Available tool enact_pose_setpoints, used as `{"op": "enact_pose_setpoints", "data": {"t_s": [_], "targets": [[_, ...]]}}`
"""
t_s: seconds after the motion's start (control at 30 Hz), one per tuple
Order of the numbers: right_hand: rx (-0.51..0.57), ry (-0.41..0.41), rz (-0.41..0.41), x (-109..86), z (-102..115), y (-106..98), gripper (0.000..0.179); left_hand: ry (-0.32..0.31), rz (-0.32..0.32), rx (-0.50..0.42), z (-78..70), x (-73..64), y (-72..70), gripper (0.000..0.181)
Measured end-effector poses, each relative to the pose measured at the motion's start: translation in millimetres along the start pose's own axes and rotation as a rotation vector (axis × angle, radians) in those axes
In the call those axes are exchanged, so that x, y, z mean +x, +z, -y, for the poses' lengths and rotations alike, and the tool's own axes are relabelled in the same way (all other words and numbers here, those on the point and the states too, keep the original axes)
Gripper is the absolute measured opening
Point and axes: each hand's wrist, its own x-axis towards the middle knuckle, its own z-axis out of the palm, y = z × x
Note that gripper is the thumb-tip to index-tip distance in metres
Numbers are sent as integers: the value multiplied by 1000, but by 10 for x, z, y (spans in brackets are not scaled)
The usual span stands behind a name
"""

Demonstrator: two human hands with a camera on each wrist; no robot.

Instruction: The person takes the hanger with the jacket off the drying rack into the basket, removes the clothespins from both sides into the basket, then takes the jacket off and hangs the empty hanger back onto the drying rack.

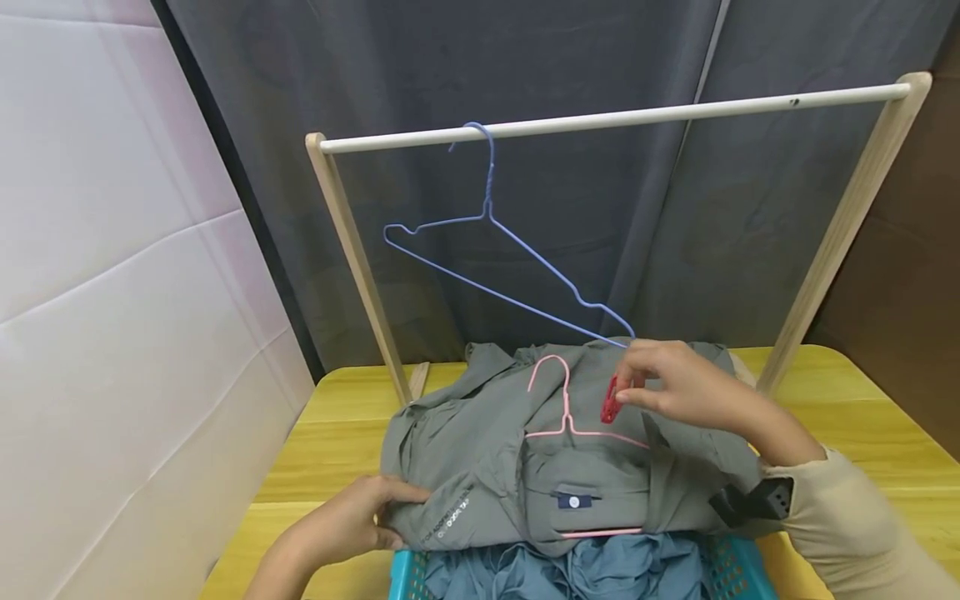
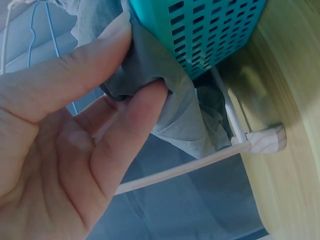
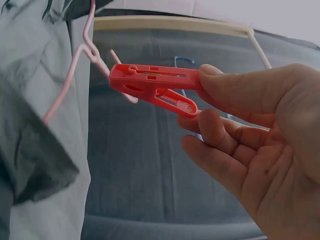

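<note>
A grey collared shirt (image 1: pixel 465 433) lies spread over the table and the front of a basket, with a pink wire hanger (image 1: pixel 566 404) inside its neck, hook pointing up and back. At the shirt's near left corner, my left hand (image 1: pixel 337 521) pinches the grey fabric (image 2: pixel 150 65) between thumb and fingers. My right hand (image 1: pixel 682 387) holds a red clothespin (image 3: pixel 150 77) by its handle ends, above the shirt's right side. In the head view the clothespin's tip is just right of the hanger's hook, apart from the cloth.
Behind the shirt stands a wooden rack with a white bar (image 1: pixel 637 120), an unloaded blue hanger (image 1: pixel 489 179) hooked on it. A turquoise basket (image 1: pixel 403 575) holding blue cloth (image 1: pixel 622 575) is at the near edge. The yellow wooden table (image 1: pixel 337 442) extends to both sides.
</note>
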Motion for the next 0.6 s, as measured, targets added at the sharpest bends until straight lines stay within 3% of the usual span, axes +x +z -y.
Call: {"op": "enact_pose_setpoints", "data": {"t_s": [0.6], "targets": [[-37, 135, -76, -509, -367, -210, 14, -5, 11, -46, -4, 20, -6, 45]]}}
